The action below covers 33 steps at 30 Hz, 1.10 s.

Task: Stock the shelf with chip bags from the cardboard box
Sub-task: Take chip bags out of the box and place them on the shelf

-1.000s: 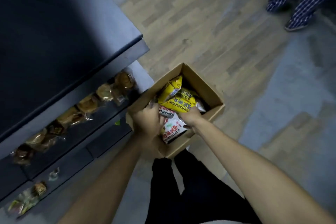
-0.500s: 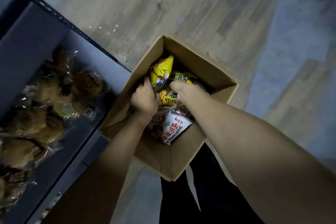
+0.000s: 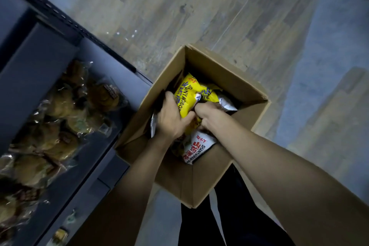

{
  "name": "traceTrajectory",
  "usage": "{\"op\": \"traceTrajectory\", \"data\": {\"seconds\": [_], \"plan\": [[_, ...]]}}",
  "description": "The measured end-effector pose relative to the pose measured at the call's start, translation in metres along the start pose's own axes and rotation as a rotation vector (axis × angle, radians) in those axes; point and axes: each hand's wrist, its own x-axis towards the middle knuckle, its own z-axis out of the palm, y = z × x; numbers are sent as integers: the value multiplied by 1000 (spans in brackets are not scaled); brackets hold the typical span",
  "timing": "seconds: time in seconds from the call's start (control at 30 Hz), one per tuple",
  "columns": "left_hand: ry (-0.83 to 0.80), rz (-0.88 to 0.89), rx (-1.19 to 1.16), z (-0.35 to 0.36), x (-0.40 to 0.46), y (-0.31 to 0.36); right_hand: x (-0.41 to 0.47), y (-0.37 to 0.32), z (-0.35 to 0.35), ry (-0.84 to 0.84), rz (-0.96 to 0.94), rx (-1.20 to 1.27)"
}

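Observation:
An open cardboard box (image 3: pixel 209 181) stands on the floor in front of me, holding several chip bags. Both my hands are inside it. My left hand (image 3: pixel 171 118) grips the left side of a yellow chip bag (image 3: pixel 186 94), thumb on its face. My right hand (image 3: pixel 207 115) is closed down among the bags just right of it; what it holds is hidden. A white and red chip bag (image 3: pixel 198 149) lies under my wrists, and a silver bag (image 3: pixel 226 103) shows behind. The dark shelf (image 3: pixel 95 158) is to the left.
The shelf tier beside the box carries several clear-wrapped brown pastries (image 3: pixel 65 122). A lower tier shows small packets (image 3: pixel 60 235). Wooden floor (image 3: pixel 199 6) lies beyond the box. My dark trousers (image 3: pixel 239 225) are right behind the box.
The view has come closer to the box. My left hand has taken hold of the yellow bag and tilted it up; my right hand has dug lower among the bags.

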Motion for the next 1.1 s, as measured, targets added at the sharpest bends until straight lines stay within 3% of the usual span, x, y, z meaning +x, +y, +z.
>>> {"op": "traceTrajectory", "data": {"seconds": [0.13, 0.23, 0.37, 0.47, 0.57, 0.67, 0.83, 1.0, 1.1], "plan": [[142, 144, -20, -3, -37, 5, -108, -12, -23, 38, -165, -152], [207, -12, 1, -6, -66, 17, -154, -14, -44, -51, -259, -404], [227, -189, -24, 8, -83, 11, -172, -15, -63, -86, -532, -754], [245, -272, 58, 28, -71, 4, -164, -25, -62, 33, -717, -849], [251, -256, 159, 48, -52, -3, -150, -27, -56, 264, -858, -1154], [172, -273, 352, 69, -38, -16, -129, -20, -46, 317, -786, -1331], [28, -203, 789, 93, -27, -22, -107, -13, -33, 233, -617, -1355], [-5, -202, 906, 91, -22, -22, -108, -14, -30, 212, -600, -1343], [-5, -236, 935, 81, -25, -16, -117, -13, -35, 267, -681, -1345]]}}
